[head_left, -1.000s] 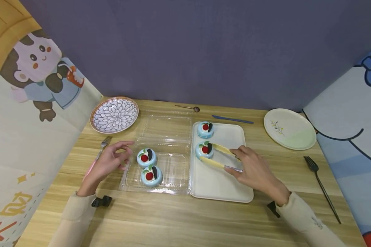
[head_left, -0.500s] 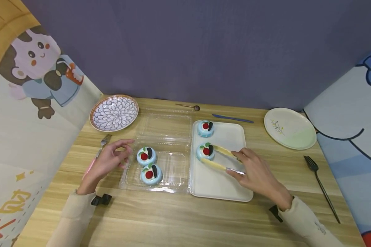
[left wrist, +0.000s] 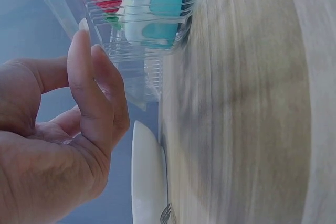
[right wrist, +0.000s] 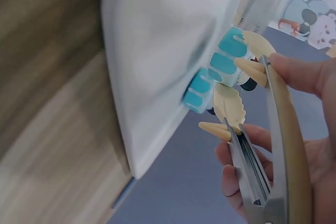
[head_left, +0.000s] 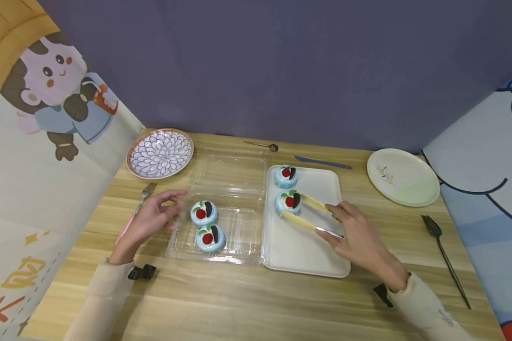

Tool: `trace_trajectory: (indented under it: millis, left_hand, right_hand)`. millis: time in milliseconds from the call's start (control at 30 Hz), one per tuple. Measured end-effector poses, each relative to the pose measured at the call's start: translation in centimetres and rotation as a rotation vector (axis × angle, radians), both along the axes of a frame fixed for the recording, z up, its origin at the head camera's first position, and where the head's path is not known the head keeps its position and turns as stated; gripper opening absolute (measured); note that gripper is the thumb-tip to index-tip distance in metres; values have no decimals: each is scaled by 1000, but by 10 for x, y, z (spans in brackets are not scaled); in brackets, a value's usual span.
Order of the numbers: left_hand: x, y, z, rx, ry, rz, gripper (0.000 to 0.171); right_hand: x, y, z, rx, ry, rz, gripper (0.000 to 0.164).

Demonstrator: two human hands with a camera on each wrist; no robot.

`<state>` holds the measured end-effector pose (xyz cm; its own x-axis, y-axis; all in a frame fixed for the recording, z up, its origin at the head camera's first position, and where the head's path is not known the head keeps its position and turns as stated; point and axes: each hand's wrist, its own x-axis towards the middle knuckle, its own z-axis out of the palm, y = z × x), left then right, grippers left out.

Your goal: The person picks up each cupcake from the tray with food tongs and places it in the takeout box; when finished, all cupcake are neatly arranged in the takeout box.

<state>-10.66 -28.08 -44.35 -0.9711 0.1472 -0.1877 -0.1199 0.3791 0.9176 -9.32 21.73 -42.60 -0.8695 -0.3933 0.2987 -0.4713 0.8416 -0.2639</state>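
My right hand (head_left: pixel 358 237) grips a pair of tongs (head_left: pixel 298 221) with pale yellow leaf-shaped tips. Those tips stand on either side of a light blue toy cake (head_left: pixel 281 207), topped with a red berry, green leaves and a dark oval, over a white tray (head_left: pixel 307 258). A matching cake (head_left: pixel 285 182) sits behind it at the tray's back left corner. My left hand (head_left: pixel 155 215) holds nothing, its fingers loosely bent beside the left edge of a clear plastic box (head_left: pixel 243 232). Inside that box are two more blue cakes (head_left: pixel 204 219), one in front of the other.
A flower-patterned plate (head_left: pixel 160 154) lies at the back left, with a pink-handled fork (head_left: pixel 146 192) partly behind my left hand. Along the back are a small spoon (head_left: pixel 264 146) and a blue knife (head_left: pixel 323 162). A pale plate (head_left: pixel 403 177) and a dark fork (head_left: pixel 445 260) lie right.
The tongs and the cake between their tips have shifted slightly right over the tray, with my right hand. My left hand has stayed beside the box. The head view has shifted slightly.
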Motion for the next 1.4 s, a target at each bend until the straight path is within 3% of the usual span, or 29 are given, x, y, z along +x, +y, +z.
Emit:
trace_trajectory:
  millis: [300, 600, 933, 1400]
  left_hand:
    - [1, -1, -1, -6, 8, 0, 44]
    - [3, -2, 0, -6, 23, 4, 45]
    - [3, -1, -1, 9, 14, -3, 45]
    - [2, 1, 0, 12, 12, -13, 45]
  right_hand:
    - [-5, -8, 23, -32, 79, -4, 64]
    - [-3, -47, 47, -4, 27, 68, 66]
    - [-4, -88, 39, 74, -25, 215, 63]
    - [-18, -116, 33, 221, -34, 323, 62]
